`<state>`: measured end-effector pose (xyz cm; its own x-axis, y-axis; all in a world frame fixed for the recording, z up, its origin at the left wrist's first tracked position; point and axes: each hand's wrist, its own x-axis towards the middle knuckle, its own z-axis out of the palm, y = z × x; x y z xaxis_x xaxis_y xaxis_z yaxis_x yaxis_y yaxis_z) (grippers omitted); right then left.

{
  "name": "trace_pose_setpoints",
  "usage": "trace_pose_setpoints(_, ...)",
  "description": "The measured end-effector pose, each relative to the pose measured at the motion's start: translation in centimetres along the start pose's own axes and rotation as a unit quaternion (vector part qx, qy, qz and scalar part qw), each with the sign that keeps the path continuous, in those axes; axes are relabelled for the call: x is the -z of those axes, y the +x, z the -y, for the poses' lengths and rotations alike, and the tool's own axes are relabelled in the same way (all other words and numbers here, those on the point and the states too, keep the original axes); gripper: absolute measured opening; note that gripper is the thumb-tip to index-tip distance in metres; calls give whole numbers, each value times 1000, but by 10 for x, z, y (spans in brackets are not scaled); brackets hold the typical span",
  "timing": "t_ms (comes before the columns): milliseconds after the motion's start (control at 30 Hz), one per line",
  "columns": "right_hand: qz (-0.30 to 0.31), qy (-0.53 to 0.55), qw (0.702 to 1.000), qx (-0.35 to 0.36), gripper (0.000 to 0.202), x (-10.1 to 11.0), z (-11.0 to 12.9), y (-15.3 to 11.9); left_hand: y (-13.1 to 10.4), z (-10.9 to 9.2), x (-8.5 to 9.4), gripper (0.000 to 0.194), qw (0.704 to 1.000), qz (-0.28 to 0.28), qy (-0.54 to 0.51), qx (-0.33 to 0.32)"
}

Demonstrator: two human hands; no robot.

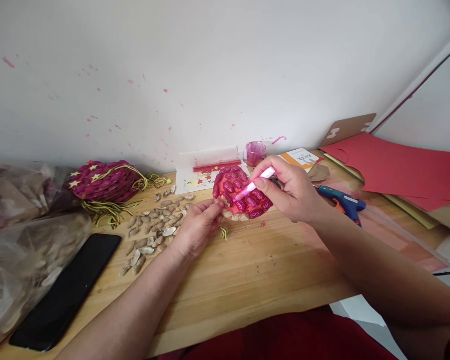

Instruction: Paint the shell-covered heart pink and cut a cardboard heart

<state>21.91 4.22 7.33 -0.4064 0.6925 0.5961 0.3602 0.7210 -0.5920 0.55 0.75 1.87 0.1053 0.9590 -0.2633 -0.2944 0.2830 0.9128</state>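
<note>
Head view: one person works with both hands at a wooden table (225,285), and I describe positions from the loose shells (152,235) spread on it.

Far left of the shells: a clear plastic bag (13,265) with brown contents showing through. Between this bag and the shells: a black phone (71,290), lying flat at a slant. Left of the shells and slightly beyond them: a pink bundle (108,185) bearing pale stars and yellow-green cords.

Immediately right of the shells: the left hand (200,222), thumb and fingers pinching the near left edge of the disc (243,192). The disc is right of the shells, raised and tilted; pink-coated shells cover most of its red face, and pale ones line its near edge. Beyond the shells, to the right: a printed sheet (189,182).

Further right of the shells: the right hand (290,192), grasping a white tool (255,186) between thumb and fingers. Pen or brush, I cannot tell; its pink end meets the disc. Beyond, right of the shells: a pink-stained cup (255,152). Well right of the shells: a blue glue gun (343,202), then red paper (405,167).
</note>
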Motion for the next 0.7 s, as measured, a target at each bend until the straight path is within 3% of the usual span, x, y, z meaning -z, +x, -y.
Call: trace_pose_setpoints(700,-3,65,997,-33,14,-2,-9,-2,-2,0,-2,51,999,15,-4,33)
